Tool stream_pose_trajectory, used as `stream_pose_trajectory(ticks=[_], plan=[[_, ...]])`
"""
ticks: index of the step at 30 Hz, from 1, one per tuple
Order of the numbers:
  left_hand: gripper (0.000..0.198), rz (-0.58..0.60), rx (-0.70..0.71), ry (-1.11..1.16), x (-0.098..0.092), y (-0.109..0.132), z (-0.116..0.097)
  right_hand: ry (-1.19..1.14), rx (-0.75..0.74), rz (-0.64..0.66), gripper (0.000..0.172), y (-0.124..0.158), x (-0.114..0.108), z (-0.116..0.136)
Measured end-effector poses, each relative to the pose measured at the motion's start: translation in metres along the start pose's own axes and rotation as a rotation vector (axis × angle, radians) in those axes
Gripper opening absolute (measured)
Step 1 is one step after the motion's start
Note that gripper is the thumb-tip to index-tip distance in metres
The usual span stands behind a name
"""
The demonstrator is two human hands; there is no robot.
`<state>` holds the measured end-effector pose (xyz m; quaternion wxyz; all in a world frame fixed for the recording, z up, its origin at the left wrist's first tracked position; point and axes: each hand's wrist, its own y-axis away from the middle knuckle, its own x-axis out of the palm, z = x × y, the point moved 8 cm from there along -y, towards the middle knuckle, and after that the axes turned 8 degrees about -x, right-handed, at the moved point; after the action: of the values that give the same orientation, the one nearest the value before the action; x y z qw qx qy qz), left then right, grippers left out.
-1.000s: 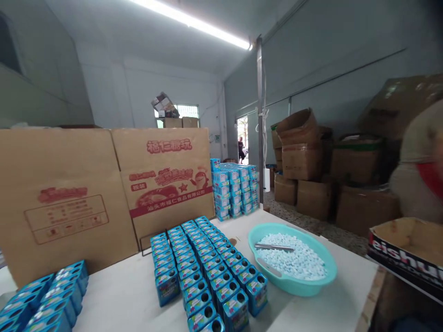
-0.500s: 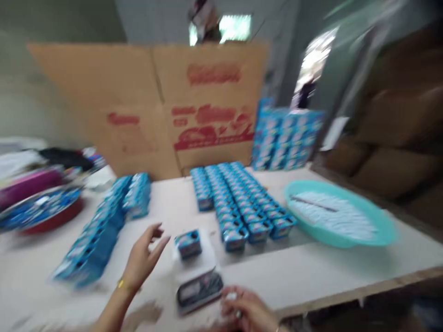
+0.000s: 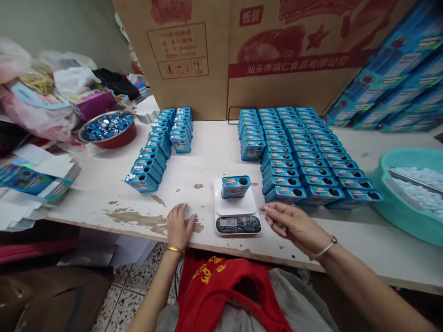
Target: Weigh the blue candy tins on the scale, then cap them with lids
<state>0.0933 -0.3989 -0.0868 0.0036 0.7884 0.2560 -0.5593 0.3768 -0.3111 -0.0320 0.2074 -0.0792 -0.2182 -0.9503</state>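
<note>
My left hand (image 3: 179,227) rests on the tabletop left of a white digital scale (image 3: 222,207), fingers stretched out and holding nothing. A small blue candy box (image 3: 236,188) with a round hole in its top stands upright on the scale. The scale's display (image 3: 229,222) is lit, with digits like 1453. Just right of the scale hovers my right hand (image 3: 287,222), thumb and fingers pinched together and the rest curled in. Whatever is inside these fingers, if anything, is hidden. Close beyond that hand stand long rows of similar blue boxes (image 3: 318,193).
Two shorter rows of blue boxes (image 3: 143,182), topped with white pieces, stand at left. A red bowl (image 3: 121,140) holds blue-wrapped pieces. On the right is a turquoise basin (image 3: 398,216) of pale candies with a metal rod. A large cardboard box (image 3: 207,92) stands behind.
The view has tilted down and come closer. My left hand has lowered from the air onto the tabletop. My right hand stays beside the scale; a white bit seen at its fingertips no longer shows.
</note>
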Motion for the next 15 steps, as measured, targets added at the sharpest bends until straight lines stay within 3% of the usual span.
stream_pose_trajectory(ticks=[7, 11, 15], plan=[[0.04, -0.01, -0.014, 0.009, -0.002, -0.001, 0.004, 0.461, -0.234, 0.093, 0.036, -0.054, 0.019, 0.075], [0.04, -0.017, -0.013, 0.012, -0.001, -0.002, 0.005, 0.943, -0.355, 0.155, 0.014, -0.073, 0.04, 0.095], [0.038, -0.023, -0.002, 0.017, -0.002, -0.003, 0.004, 1.319, -0.381, 0.166, 0.007, -0.081, 0.054, 0.1]])
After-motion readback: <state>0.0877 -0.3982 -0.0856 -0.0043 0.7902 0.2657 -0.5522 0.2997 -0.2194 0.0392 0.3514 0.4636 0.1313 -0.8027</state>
